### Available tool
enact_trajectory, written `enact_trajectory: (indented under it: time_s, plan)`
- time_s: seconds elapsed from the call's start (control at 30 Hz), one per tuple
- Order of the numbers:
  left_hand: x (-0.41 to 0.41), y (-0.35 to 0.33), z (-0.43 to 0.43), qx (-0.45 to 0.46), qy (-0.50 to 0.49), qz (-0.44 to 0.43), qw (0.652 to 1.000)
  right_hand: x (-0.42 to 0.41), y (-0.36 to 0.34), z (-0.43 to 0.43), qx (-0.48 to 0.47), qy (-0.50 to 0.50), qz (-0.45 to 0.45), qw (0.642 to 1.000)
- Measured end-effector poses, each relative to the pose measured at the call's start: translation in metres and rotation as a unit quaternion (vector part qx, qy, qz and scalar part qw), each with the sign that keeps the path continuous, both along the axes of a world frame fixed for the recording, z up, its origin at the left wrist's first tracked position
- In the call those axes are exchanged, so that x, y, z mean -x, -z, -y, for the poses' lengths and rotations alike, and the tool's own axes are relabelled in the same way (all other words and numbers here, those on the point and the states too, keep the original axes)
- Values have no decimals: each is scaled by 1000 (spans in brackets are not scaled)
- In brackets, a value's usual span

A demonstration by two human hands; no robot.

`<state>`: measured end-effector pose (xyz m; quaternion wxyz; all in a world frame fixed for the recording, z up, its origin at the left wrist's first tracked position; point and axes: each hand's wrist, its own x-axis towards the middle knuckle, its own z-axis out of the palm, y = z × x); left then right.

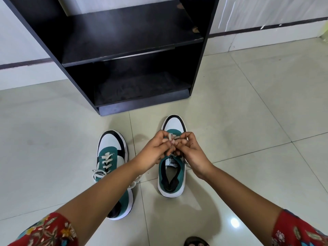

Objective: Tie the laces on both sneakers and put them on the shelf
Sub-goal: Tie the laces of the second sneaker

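Observation:
Two teal, white and black sneakers stand side by side on the tiled floor, toes toward the shelf. Over the right sneaker (173,176) my left hand (156,150) and my right hand (192,151) meet, both pinching its cream laces (171,136) above the tongue. The left sneaker (111,153) has a tied bow (99,173) near its collar, and my left forearm crosses over its heel. The black shelf unit (134,50) rises just beyond the sneakers, with two open levels holding nothing.
Pale glossy floor tiles (248,121) spread to both sides. A white wall with a dark strip (24,63) runs behind the shelf. A sandalled foot (195,242) shows at the bottom edge.

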<state>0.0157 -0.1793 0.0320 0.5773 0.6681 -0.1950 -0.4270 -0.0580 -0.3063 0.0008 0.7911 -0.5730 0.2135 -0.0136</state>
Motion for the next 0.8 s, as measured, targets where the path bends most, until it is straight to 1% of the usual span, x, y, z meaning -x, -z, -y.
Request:
enact_trajectory:
  time_s: [0.1, 0.17, 0.23, 0.3, 0.4, 0.47, 0.6, 0.7, 0.77, 0.8]
  plan:
    - [-7, 11, -1, -26, -23, -34, 999, 0, 1, 0, 1, 11, 9, 1000]
    - [-8, 15, -1, -6, -21, -60, 998, 0, 4, 0, -9, 10, 5, 1000]
    - [-9, 16, -1, 13, 4, -95, 995, -2, 9, 1, -36, 12, -6, 999]
    - [-11, 16, -2, 9, 34, -121, 992, -3, 11, 4, -59, 9, -12, 998]
    - [-14, 14, -1, -13, 23, -150, 988, -3, 6, 7, -55, -34, 27, 998]
    - [-16, 14, -1, -25, 8, -153, 988, -2, 2, 7, -26, -65, 40, 997]
    - [-18, 15, 1, -18, -38, -159, 986, -2, -1, 10, 14, -95, 60, 994]
    - [-19, 16, 1, -22, -58, -172, 983, -2, -2, 9, 57, -95, 74, 991]
    - [-17, 14, 1, -6, -61, -166, 984, -4, 0, 8, 32, -57, 50, 997]
    - [-17, 12, 1, 0, -64, -143, 988, -6, 2, 8, 1, -31, 26, 999]
